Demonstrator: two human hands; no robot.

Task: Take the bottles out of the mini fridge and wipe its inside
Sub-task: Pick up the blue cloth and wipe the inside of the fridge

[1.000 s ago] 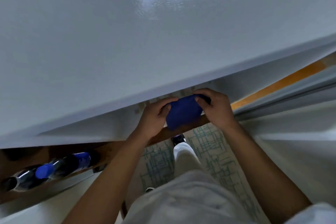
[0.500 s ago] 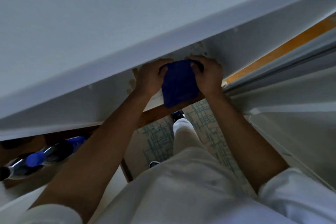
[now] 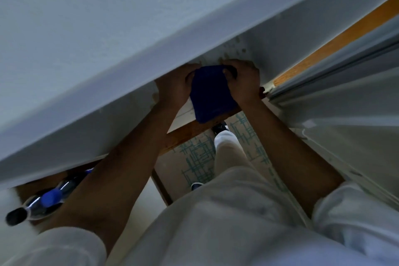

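The white mini fridge (image 3: 108,28) fills the top of the view, seen from above, with its open front below the top's edge. A dark blue cloth (image 3: 210,95) hangs folded between both hands at the fridge's opening. My left hand (image 3: 172,88) grips the cloth's left edge and my right hand (image 3: 244,82) grips its right edge. Brownish spots (image 3: 233,49) mark the fridge's inner wall just above my right hand. Dark bottles with blue caps (image 3: 49,198) lie on a wooden surface at the lower left, partly hidden by my left forearm.
The fridge door (image 3: 345,93) stands open at the right, its gasket running diagonally. A wooden edge (image 3: 190,134) of the stand crosses below the cloth. Patterned floor (image 3: 198,157) and my white-trousered leg (image 3: 228,153) show underneath.
Both hands have carried the blue cloth up and further into the fridge opening. The view has tilted, so more of the fridge's inner wall and the open door shows.
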